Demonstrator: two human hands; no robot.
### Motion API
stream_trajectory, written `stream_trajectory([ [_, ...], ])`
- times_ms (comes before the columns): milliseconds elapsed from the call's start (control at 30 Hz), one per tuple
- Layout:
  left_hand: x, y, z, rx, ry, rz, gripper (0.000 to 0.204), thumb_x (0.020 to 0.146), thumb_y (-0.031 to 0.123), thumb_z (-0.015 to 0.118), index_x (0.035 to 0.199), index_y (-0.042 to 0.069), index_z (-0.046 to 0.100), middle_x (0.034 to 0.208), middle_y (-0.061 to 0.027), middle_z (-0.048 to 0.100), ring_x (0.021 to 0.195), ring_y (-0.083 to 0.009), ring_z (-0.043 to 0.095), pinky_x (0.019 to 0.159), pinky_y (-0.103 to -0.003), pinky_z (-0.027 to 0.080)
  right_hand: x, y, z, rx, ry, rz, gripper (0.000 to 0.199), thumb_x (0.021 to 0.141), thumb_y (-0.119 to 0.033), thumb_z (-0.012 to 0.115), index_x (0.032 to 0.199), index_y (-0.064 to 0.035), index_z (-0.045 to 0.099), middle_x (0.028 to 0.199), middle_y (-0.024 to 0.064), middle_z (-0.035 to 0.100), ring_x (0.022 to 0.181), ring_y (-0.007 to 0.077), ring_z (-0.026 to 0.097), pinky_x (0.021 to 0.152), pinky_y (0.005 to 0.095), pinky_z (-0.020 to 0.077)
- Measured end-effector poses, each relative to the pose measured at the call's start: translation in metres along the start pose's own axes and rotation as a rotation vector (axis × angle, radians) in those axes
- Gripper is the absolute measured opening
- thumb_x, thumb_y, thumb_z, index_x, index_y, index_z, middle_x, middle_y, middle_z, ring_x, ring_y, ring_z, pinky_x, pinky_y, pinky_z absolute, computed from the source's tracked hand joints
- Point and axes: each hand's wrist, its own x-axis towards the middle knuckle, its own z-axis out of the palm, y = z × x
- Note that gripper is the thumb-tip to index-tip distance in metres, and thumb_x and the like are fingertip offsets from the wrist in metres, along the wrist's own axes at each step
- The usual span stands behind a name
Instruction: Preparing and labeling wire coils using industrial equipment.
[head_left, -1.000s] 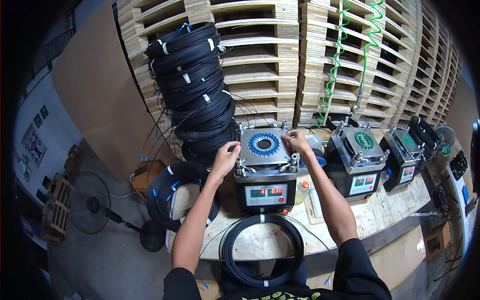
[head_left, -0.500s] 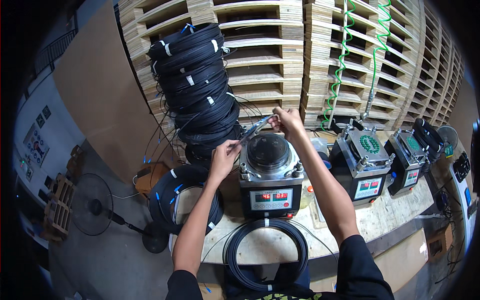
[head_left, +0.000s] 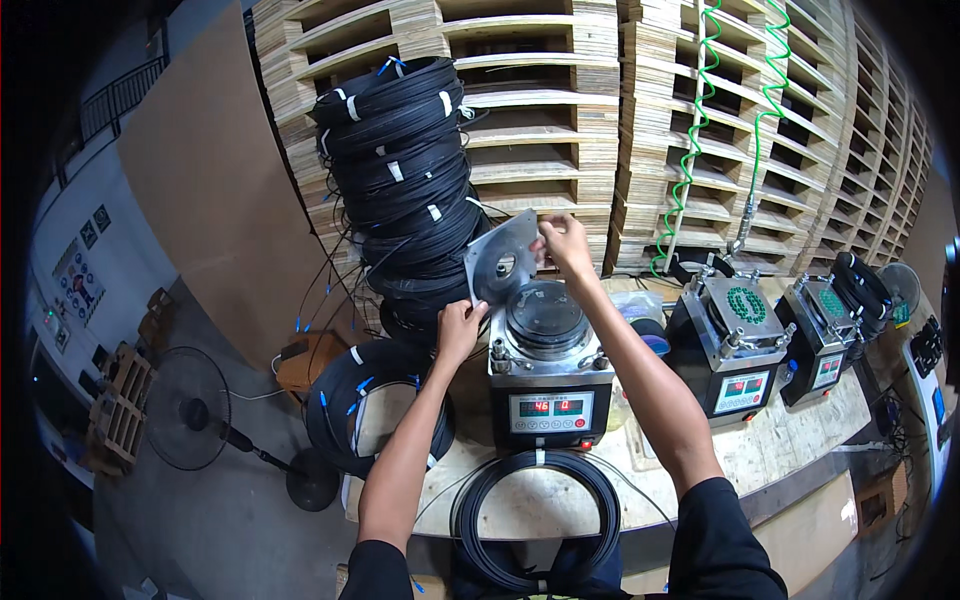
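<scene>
A square metal plate (head_left: 488, 248) with a round hole in its middle is tilted steeply up above the back left of a polishing machine (head_left: 505, 383). My left hand (head_left: 459, 330) pinches the plate's lower corner. At its right edge, the closed fingers of my right hand (head_left: 564, 246) grip the same plate; their tips are partly hidden. Below the plate, the machine's dark round polishing disc (head_left: 547, 312) lies uncovered. A coil of black cable (head_left: 466, 515) rests at the front of the table, right before the machine.
A tall stack of black cable coils (head_left: 395, 170) stands behind my left hand, with another coil (head_left: 330, 400) at the table's left. Two similar machines (head_left: 735, 335) (head_left: 822, 325) stand to the right. Behind are stacked wooden pallets (head_left: 540, 130); a fan (head_left: 187, 408) is at left.
The plate has swung from nearly edge-on to tilted up, its flat face now showing. My left hand has moved slightly right and down. The machine's right-hand display reading has changed.
</scene>
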Motion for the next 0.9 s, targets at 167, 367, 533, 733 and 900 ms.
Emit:
stream_trajectory([
  [167, 0.003, -0.026, 0.003, -0.134, -0.017, -0.128, 0.032, 0.094, 0.026, 0.070, 0.089, -0.005, 0.071, 0.066, -0.0113, 0.066, 0.059, -0.0118, 0.057, 0.058, -0.035, 0.044, -0.037, 0.011, -0.029, -0.215, 0.063, -0.048, 0.021, 0.094, -0.011, 0.057, 0.106, 0.0008, 0.069, 0.065, 0.0038, 0.065, 0.053, 0.0084, 0.058, 0.047, 0.0238, 0.0422],
  [367, 0.012, -0.039, 0.012, -0.154, -0.107, -0.235, 0.027, 0.098, 0.021, 0.067, 0.099, -0.005, 0.071, 0.080, -0.0017, 0.070, 0.069, -0.0060, 0.058, 0.064, -0.027, 0.048, -0.070, 0.040, -0.058, -0.260, 0.043, -0.113, 0.018, 0.089, -0.008, 0.058, 0.094, 0.0053, 0.070, 0.067, 0.0074, 0.066, 0.060, 0.0110, 0.063, 0.057, 0.0276, 0.0488],
  [533, 0.009, -0.031, 0.022, -0.273, -0.092, -0.266, 0.025, 0.099, 0.020, 0.066, 0.101, -0.004, 0.071, 0.084, -0.0024, 0.071, 0.071, -0.0068, 0.061, 0.066, -0.027, 0.049, -0.071, 0.041, -0.058, -0.306, 0.045, -0.202, 0.017, 0.090, -0.007, 0.058, 0.093, 0.0051, 0.069, 0.065, 0.0062, 0.064, 0.058, 0.0101, 0.059, 0.055, 0.0281, 0.0472],
  [733, -0.002, -0.012, 0.022, -0.457, 0.085, -0.307, 0.033, 0.100, 0.017, 0.063, 0.125, -0.002, 0.056, 0.106, -0.0093, 0.069, 0.093, -0.0136, 0.064, 0.083, -0.030, 0.050, -0.072, 0.041, -0.059, -0.200, 0.024, -0.108, 0.016, 0.091, -0.006, 0.057, 0.093, 0.0047, 0.069, 0.067, 0.0064, 0.065, 0.059, 0.0106, 0.060, 0.055, 0.0278, 0.0468],
  [900, -0.009, 0.045, 0.043, -0.558, 0.429, -0.234, 0.033, 0.097, 0.013, 0.062, 0.126, 0.002, 0.050, 0.123, -0.0174, 0.061, 0.114, -0.0222, 0.058, 0.096, -0.036, 0.045, -0.070, 0.047, -0.069, -0.167, 0.038, -0.109, 0.017, 0.090, -0.005, 0.056, 0.094, 0.0061, 0.069, 0.069, 0.0074, 0.066, 0.061, 0.0114, 0.062, 0.056, 0.0279, 0.0485],
])
